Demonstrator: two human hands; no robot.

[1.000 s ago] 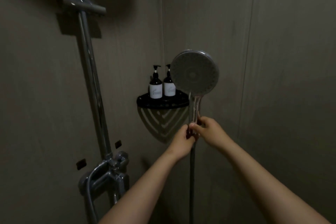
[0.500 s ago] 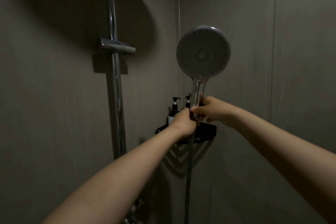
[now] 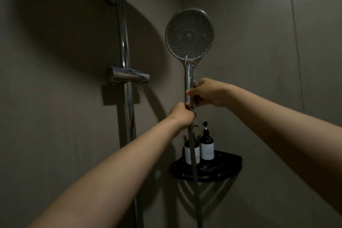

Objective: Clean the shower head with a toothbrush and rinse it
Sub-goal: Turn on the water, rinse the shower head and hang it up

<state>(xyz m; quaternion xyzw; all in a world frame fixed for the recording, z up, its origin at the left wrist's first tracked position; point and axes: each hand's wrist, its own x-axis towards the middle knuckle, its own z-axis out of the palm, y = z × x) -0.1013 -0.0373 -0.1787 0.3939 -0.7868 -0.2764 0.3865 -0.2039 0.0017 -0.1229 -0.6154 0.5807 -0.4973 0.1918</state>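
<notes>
The round chrome shower head (image 3: 190,34) stands upright in the air, its nozzle face turned toward me. My right hand (image 3: 208,92) grips its handle from the right. Just below, my left hand (image 3: 182,115) is curled round the bottom of the handle where the grey hose (image 3: 193,157) joins and hangs straight down. No toothbrush is visible in the dim light.
A chrome riser rail (image 3: 125,109) with an empty slider bracket (image 3: 129,77) runs up the left wall. A black corner shelf (image 3: 220,169) holds two dark pump bottles (image 3: 207,147) below the hands. Grey wall panels close in on both sides.
Both hands have lifted the shower head upward, and my view has tilted up with it. The shelf and bottles now sit below the hands, and the slider bracket is level with the handle.
</notes>
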